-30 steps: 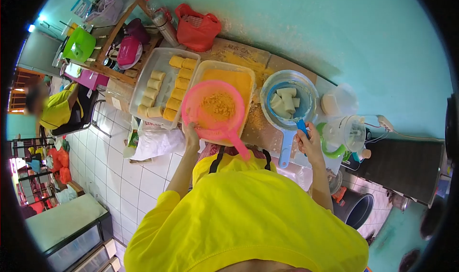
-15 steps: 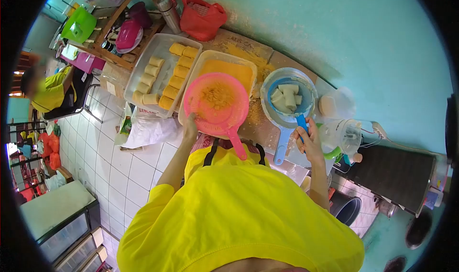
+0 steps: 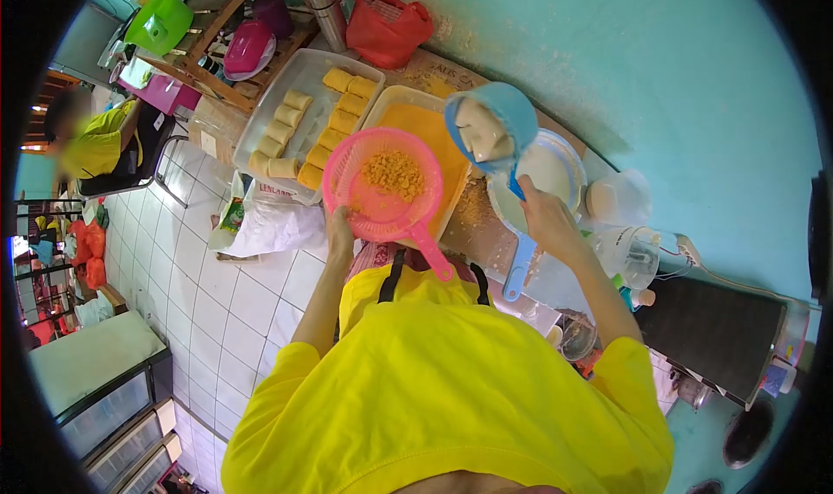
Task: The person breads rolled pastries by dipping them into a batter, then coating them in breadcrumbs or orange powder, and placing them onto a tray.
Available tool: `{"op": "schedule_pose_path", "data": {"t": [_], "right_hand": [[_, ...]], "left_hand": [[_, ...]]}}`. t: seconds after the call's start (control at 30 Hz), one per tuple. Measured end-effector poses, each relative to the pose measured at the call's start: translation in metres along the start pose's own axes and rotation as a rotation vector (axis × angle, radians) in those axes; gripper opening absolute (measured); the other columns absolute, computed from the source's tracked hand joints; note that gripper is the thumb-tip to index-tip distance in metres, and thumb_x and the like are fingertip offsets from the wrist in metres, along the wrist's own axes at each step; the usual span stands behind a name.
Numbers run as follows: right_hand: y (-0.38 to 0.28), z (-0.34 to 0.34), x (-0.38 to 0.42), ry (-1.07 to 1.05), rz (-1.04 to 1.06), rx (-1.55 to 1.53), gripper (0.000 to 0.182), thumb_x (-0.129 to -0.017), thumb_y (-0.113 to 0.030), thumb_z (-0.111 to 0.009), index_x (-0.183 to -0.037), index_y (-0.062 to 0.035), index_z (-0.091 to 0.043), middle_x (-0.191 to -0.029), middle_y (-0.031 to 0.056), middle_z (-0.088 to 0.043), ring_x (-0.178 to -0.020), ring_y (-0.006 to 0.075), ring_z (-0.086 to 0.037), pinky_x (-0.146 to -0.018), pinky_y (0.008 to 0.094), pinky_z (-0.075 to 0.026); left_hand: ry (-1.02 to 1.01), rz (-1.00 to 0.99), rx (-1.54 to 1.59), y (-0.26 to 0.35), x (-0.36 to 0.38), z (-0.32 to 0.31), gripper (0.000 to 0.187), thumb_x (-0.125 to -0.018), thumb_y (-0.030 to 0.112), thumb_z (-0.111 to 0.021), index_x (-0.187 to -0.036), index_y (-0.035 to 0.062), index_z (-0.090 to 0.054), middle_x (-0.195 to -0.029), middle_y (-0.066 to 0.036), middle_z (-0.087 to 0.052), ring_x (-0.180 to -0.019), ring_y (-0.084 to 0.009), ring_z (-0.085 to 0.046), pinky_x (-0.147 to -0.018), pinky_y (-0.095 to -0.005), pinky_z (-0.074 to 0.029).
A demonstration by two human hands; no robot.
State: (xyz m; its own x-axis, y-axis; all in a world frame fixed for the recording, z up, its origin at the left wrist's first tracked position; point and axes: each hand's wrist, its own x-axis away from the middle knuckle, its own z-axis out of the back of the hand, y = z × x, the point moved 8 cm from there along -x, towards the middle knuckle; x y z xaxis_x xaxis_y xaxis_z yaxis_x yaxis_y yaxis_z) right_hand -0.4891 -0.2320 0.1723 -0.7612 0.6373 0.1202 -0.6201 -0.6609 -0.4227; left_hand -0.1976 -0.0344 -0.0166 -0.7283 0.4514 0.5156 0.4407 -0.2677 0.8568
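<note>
Red plastic bag [image 3: 390, 34] sits at the wall-side edge of the worktable [image 3: 495, 244]; I see the pink sieve [image 3: 354, 201] partly blocking the crumb tub [image 3: 427, 119]. Left hand [image 3: 340, 230] grips the sieve's rim, some fingers hidden. Right hand [image 3: 548, 221] is curled closed round the handle of the blue strainer [image 3: 519, 112], pale rolls [image 3: 482, 135] inside, above the pale-blue bowl [image 3: 548, 171].

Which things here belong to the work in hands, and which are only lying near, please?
In the work:
- pink strainer, in left hand
- orange crumbs
- blue scoop, in right hand
- pale rolls
- blue-handled pan

Apparently just lying about:
- red plastic bag
- metal bottle
- green basin
</note>
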Motion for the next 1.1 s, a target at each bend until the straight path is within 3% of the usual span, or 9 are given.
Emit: {"op": "schedule_pose_path", "data": {"t": [0.17,0.3,0.4,0.5,0.67,0.77,0.87,0.97,1.1], "right_hand": [[-0.005,-0.035,-0.033,-0.07,0.059,0.305,0.035,-0.078,0.001,-0.05,-0.111,-0.0076,-0.041,-0.082,0.0199,-0.058,-0.07,0.0368,-0.062,-0.059,0.0442,-0.05],[-0.003,-0.07,-0.044,-0.028,0.11,0.286,0.039,-0.077,0.002,-0.051,-0.114,-0.0092,-0.042,-0.084,0.0189,-0.056,-0.066,0.0357,-0.063,-0.056,0.043,-0.051],[-0.003,-0.09,-0.045,0.005,0.111,0.301,0.039,-0.077,0.002,-0.052,-0.113,-0.0093,-0.043,-0.086,0.0186,-0.056,-0.063,0.034,-0.063,-0.053,0.0408,-0.051],[-0.003,-0.101,-0.044,0.062,0.146,0.328,0.034,-0.077,0.001,-0.054,-0.108,-0.0084,-0.044,-0.087,0.0171,-0.056,-0.056,0.0316,-0.062,-0.048,0.0375,-0.051],[-0.001,-0.096,-0.047,0.167,0.098,0.259,0.034,-0.077,0.002,-0.054,-0.107,-0.0087,-0.044,-0.089,0.0167,-0.056,-0.058,0.0331,-0.062,-0.051,0.0401,-0.052],[-0.011,-0.063,-0.048,0.219,0.049,0.053,0.033,-0.081,0.003,-0.05,-0.111,-0.0108,-0.047,-0.082,0.0173,-0.058,-0.07,0.0366,-0.062,-0.058,0.0458,-0.05],[-0.014,-0.031,-0.045,0.284,0.07,-0.198,0.024,-0.085,0.0,-0.048,-0.107,-0.0094,-0.046,-0.067,0.0153,-0.054,-0.066,0.0338,-0.062,-0.055,0.0442,-0.047],[-0.006,-0.024,-0.035,0.295,0.074,-0.496,0.02,-0.088,-0.003,-0.049,-0.106,-0.0088,-0.043,-0.057,0.0088,-0.049,-0.053,0.021,-0.056,-0.046,0.0333,-0.041],[0.025,-0.036,-0.007,0.192,-0.176,-0.974,0.019,-0.091,-0.011,-0.052,-0.107,-0.0082,-0.042,-0.059,0.0012,-0.049,-0.048,0.008,-0.046,-0.044,0.0225,-0.033]], "left_hand": [[-0.004,0.128,0.07,0.006,0.021,0.016,0.034,-0.077,0.028,-0.043,-0.106,0.0111,-0.046,-0.098,-0.008,-0.059,-0.082,-0.0205,-0.062,-0.069,-0.0386,-0.053],[0.014,0.108,0.138,-0.011,0.016,0.028,0.042,-0.078,0.031,-0.042,-0.113,0.0098,-0.047,-0.104,-0.009,-0.06,-0.087,-0.0215,-0.063,-0.072,-0.0402,-0.053],[-0.03,0.059,0.175,-0.008,0.023,0.03,0.052,-0.078,0.016,-0.04,-0.129,0.0095,-0.036,-0.111,-0.01,-0.053,-0.094,-0.0236,-0.059,-0.071,-0.0419,-0.055],[-0.019,0.083,0.252,-0.021,0.02,0.039,0.051,-0.078,0.014,-0.039,-0.129,0.0088,-0.036,-0.113,-0.011,-0.052,-0.096,-0.0242,-0.058,-0.074,-0.0405,-0.055],[-0.019,0.049,0.257,-0.026,0.015,0.039,0.043,-0.082,0.028,-0.037,-0.118,0.0067,-0.047,-0.112,-0.01,-0.058,-0.097,-0.0239,-0.062,-0.076,-0.042,-0.053],[-0.024,0.041,0.221,-0.021,0.012,0.035,0.04,-0.082,0.028,-0.038,-0.114,0.0074,-0.048,-0.111,-0.01,-0.058,-0.096,-0.0242,-0.061,-0.077,-0.0432,-0.052],[-0.007,0.073,0.161,-0.008,0.02,0.026,0.038,-0.08,0.028,-0.04,-0.11,0.0082,-0.049,-0.106,-0.009,-0.058,-0.094,-0.0233,-0.061,-0.076,-0.0431,-0.052],[0.014,0.106,0.147,-0.007,0.016,0.02,0.037,-0.077,0.028,-0.042,-0.108,0.0084,-0.05,-0.103,-0.008,-0.058,-0.091,-0.0225,-0.061,-0.074,-0.042,-0.053],[-0.118,0.148,0.1,-0.027,0.001,0.004,0.044,-0.076,0.017,-0.043,-0.118,0.0044,-0.045,-0.1,-0.009,-0.056,-0.084,-0.0222,-0.059,-0.069,-0.0403,-0.052]]}}
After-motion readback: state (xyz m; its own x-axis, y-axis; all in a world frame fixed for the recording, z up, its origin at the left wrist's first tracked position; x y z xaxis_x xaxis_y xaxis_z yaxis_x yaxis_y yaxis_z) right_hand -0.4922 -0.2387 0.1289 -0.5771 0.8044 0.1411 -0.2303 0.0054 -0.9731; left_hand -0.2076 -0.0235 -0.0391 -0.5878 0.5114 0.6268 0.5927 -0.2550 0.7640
